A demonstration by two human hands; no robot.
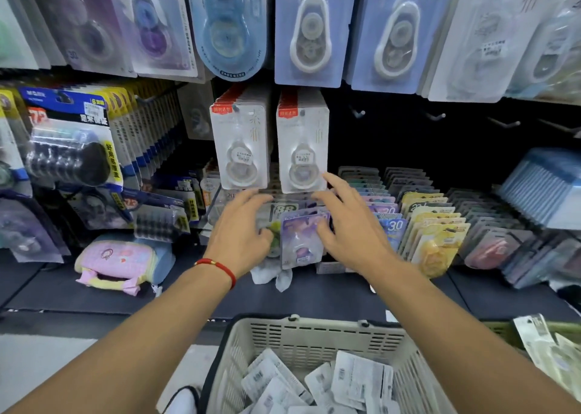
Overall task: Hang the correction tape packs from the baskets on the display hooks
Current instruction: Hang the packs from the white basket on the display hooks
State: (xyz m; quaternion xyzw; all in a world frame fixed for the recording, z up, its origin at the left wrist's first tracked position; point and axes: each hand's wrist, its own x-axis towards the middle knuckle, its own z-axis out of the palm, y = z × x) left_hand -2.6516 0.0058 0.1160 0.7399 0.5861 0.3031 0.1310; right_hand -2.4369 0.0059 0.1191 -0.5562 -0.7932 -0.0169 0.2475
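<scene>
Left hand (240, 229) and right hand (347, 225), fingers spread and holding nothing, flank a purple pack (302, 237) standing on the shelf (314, 291); white packs (317, 382) fill the basket (301, 335) at 6 o'clock.

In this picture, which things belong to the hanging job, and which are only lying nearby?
Belong to the job:
- beige basket with loose packs
- empty hooks
- two full rows of white packs
- left hand and right hand, at the purple pack

Only nearby:
- pink pouch
- blue packs
- black refill packs
</scene>
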